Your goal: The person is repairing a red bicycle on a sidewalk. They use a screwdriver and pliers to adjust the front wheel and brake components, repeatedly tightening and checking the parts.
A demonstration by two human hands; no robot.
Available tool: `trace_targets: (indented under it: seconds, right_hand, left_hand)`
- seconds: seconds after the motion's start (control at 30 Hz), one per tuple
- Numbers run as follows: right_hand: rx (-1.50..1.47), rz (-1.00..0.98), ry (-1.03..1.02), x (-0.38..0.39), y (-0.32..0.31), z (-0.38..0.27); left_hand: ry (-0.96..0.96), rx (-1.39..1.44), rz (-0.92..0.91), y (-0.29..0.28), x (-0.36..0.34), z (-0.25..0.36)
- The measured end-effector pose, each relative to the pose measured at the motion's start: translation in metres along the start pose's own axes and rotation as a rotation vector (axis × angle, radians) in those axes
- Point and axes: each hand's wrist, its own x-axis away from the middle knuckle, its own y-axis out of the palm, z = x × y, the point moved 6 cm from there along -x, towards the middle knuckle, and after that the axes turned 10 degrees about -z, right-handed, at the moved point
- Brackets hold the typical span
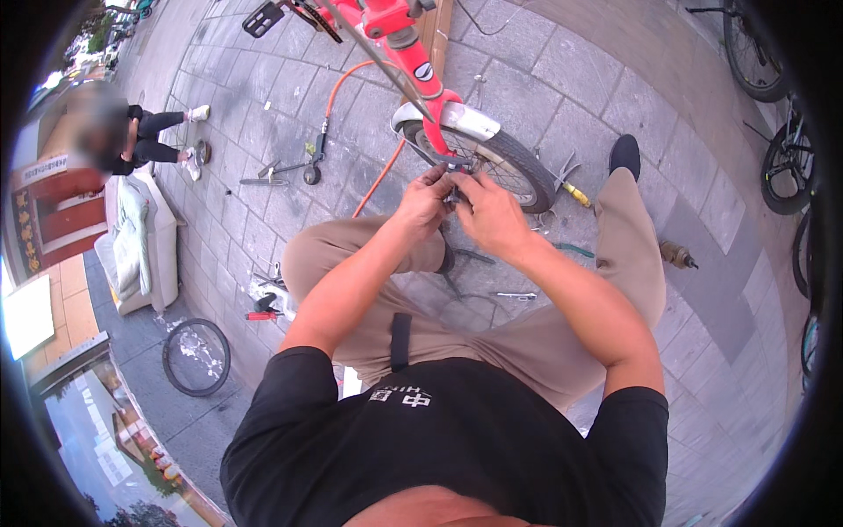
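Observation:
A red bicycle (430, 88) stands before me, its fork running down to a wheel (527, 167) under a white mudguard (471, 121). Both of my hands meet at the fork's lower end, beside the wheel hub. My left hand (423, 204) has its thumb and fingers pinched together. Close against it, my right hand (492, 217) is bent in with its fingertips closed at the same spot. Whatever small part lies between the fingers is hidden by them. A pliers-like tool with a yellow handle (577, 194) lies just right of the tyre.
An orange hose (378, 183) and an inflator gauge (312, 174) lie on the paving at left. A red-handled tool (262, 315), a small metal tool (516, 296), and a brassy cylinder (676, 255) surround my legs. Farther left are a loose tyre (196, 357), a sofa (162, 233) and a seated person.

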Motion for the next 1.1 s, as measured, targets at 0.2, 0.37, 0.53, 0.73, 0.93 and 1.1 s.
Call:
trace_targets:
  seconds: [0.2,0.37,0.53,0.73,0.93,1.1]
  right_hand:
    - [-0.834,-0.034,0.091,-0.005,0.041,0.03]
    - [-0.984,-0.129,0.193,-0.001,0.05,0.026]
    - [-1.028,-0.093,0.29,-0.002,0.065,0.042]
    - [-0.914,-0.012,0.394,-0.001,0.075,0.062]
    - [-0.795,0.077,0.42,0.011,0.058,0.064]
    - [-0.888,0.222,0.557,0.019,0.052,0.068]
  left_hand:
    - [0.052,-0.079,0.049,-0.004,-0.008,0.002]
    - [0.063,-0.204,0.098,-0.021,-0.008,0.002]
    - [0.069,-0.189,0.135,-0.018,-0.007,0.001]
    - [0.043,-0.149,0.13,-0.019,-0.012,-0.006]
    - [0.087,-0.185,0.144,-0.017,-0.018,-0.017]
    - [0.119,-0.113,0.174,0.003,-0.018,-0.013]
